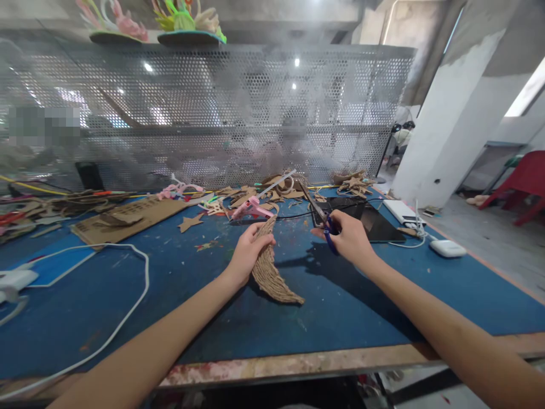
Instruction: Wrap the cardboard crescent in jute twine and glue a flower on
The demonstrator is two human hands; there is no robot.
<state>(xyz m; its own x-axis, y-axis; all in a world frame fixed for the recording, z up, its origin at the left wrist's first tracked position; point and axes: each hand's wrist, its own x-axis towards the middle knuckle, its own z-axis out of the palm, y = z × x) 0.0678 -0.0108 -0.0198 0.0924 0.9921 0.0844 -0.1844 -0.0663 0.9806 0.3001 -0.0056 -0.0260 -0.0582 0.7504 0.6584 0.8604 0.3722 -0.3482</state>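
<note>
Between the thumb and fingers of my left hand (251, 253) is a crescent moon (272, 277) covered in rows of brown twine. Its lower tip points right, just above the blue tabletop. My right hand (351, 236) grips scissors (327, 224) with dark blue handles, a finger and thumb at the loops. The blades point up and to the left, apart from the crescent. Beyond my left hand lies a pink glue gun (252, 209) with a long pale glue stick (276, 184) standing out of it.
Cardboard scraps (242, 196) and a cardboard star (190, 222) lie along the back. A perforated metal screen (255, 113) stands behind. A black tray (374, 221), a white power bank (400, 212) and a white case (448, 247) are at right. A white cable (147, 267) curves at left.
</note>
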